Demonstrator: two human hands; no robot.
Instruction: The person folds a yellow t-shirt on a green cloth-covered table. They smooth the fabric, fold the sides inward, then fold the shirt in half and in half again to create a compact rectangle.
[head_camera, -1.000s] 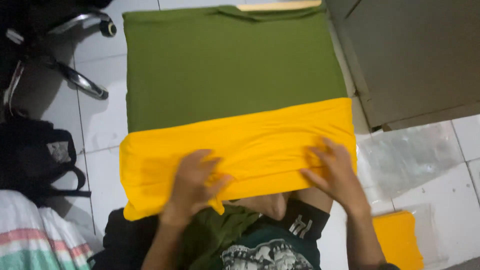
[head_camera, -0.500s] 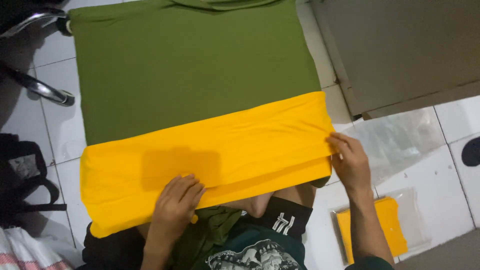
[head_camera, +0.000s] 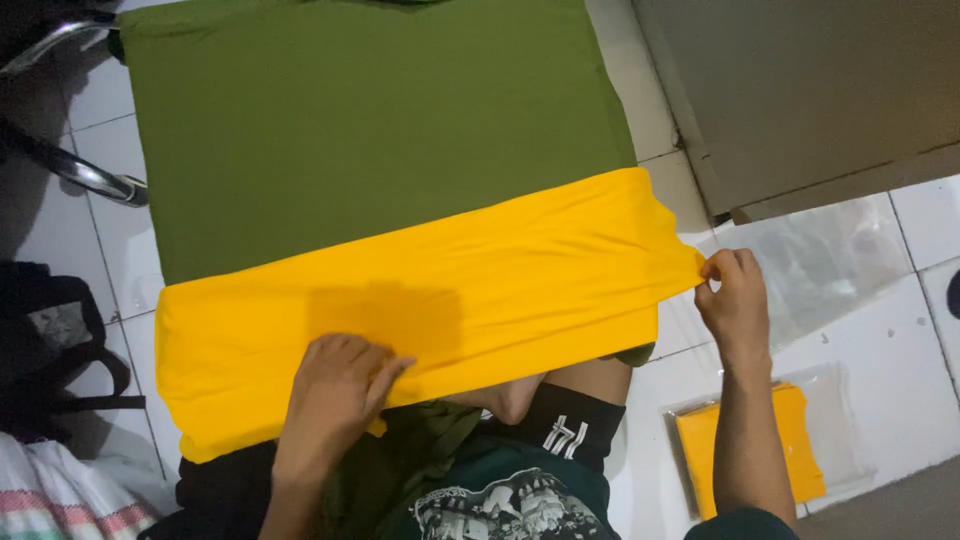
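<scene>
A yellow cloth (head_camera: 480, 280) lies folded in a band across the near part of a larger green cloth (head_camera: 370, 120) spread on the white tiled floor. My left hand (head_camera: 340, 385) presses flat on the yellow cloth's near edge, fingers together. My right hand (head_camera: 730, 300) pinches the yellow cloth's right corner and holds it out past the green cloth's edge. My knee and dark shorts show just under the yellow band.
A clear bag with a folded yellow garment (head_camera: 750, 450) lies on the tiles at lower right, with an empty clear bag (head_camera: 830, 260) above it. A grey cabinet (head_camera: 810, 90) stands at upper right. A black bag (head_camera: 50, 350) and chair legs (head_camera: 80, 170) are at left.
My right hand slid from the yellow cloth's middle out to its right corner and pulled it taut. My left hand stayed near the front edge. The view shifted.
</scene>
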